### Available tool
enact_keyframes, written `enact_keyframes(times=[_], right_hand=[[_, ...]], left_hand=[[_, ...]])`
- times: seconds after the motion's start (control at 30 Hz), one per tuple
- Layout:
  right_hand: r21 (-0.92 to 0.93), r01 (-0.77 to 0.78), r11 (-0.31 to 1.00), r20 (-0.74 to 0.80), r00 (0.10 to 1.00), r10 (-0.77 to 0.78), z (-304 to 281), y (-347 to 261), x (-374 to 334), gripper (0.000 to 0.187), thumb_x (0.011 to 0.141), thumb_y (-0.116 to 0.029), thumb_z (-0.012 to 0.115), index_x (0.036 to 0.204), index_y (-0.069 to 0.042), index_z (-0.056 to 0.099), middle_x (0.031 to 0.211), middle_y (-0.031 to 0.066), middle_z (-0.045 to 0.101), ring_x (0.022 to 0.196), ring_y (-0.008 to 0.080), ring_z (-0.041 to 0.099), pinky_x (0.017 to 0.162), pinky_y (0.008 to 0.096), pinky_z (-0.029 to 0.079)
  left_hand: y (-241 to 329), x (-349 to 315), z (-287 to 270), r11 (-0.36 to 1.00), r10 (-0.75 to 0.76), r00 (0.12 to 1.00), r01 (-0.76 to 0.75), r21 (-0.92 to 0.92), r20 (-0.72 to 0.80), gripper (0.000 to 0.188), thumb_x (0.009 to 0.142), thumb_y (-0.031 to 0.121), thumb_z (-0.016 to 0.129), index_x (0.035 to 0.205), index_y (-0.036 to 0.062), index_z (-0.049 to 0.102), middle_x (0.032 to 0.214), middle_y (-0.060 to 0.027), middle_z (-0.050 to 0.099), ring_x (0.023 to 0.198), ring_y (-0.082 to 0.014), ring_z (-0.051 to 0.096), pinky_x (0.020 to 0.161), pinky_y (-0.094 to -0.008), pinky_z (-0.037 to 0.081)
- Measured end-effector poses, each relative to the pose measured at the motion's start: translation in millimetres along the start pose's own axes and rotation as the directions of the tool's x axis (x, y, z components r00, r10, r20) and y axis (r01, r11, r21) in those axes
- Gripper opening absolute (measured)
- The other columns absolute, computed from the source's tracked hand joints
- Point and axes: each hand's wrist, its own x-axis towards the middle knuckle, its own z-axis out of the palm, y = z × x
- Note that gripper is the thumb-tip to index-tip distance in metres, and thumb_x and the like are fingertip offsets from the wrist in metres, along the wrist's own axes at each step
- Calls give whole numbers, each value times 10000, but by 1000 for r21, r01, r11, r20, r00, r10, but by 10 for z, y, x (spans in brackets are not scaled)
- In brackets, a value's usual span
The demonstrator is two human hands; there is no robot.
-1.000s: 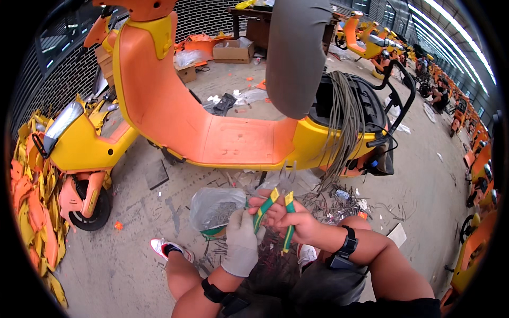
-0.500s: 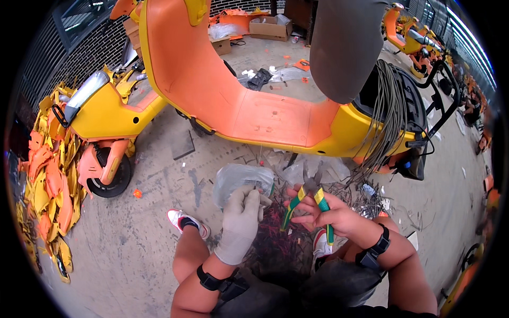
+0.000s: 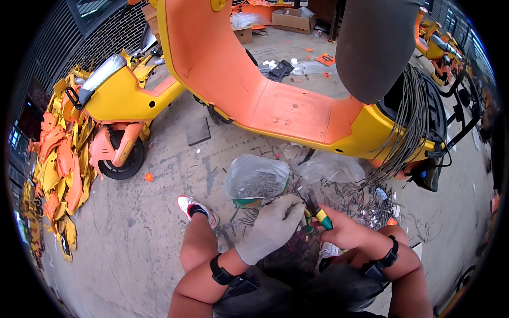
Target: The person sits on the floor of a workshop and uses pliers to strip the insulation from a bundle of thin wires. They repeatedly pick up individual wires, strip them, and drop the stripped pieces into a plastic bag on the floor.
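My left hand (image 3: 273,228), in a pale grey work glove, is closed in a pinch just left of the pliers' jaws. Whatever lies between its fingertips is too small or hidden to make out. Bare, my right hand (image 3: 342,228) grips a pair of pliers (image 3: 321,216) with green and yellow handles, their jaws pointing away from me. Just beyond the left hand stands a bucket (image 3: 233,177) lined with clear plastic, with many short grey pieces inside. Below my hands lies a dark heap of scraps with pinkish bits, partly hidden.
A yellow and orange scooter (image 3: 289,114) stands across the front, with a bundle of grey cables (image 3: 408,116) draped over its rear. Yellow and orange body panels (image 3: 61,169) are piled at left. Clear plastic sheeting (image 3: 334,167) and wire scraps litter the floor.
The pliers' handles have come together in my right hand, and their jaws are now beside my left fingertips. My left hand moved right and nearer, uncovering the bucket. The view shifted.
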Motion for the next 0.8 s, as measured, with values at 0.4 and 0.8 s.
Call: enact_keyframes(times=[0.4, 0.8], right_hand=[[-139, -23, 990, -32, 999, 19, 59, -201, 14, 686, 794, 90, 561, 1443, 0, 356, 1162, 113, 594, 1084, 186, 565, 945, 297, 441], [-122, 3, 993, -52, 999, -9, 77, 107, 30, 615, 816, 105, 503, 1402, -1, 351, 1073, 84, 602, 1004, 192, 605, 898, 328, 486]], left_hand=[[-118, -4, -4, 999, -30, 999, 30, -11, 13, 195, 960, 142, 521, 924, -24, 618, 790, -118, 669, 739, -214, 650, 713, -327, 495], [-103, -13, 8, 998, 39, 999, -39, 41, -15, 176, 951, 139, 544, 912, -20, 608, 759, -117, 667, 704, -204, 651, 674, -325, 499]])
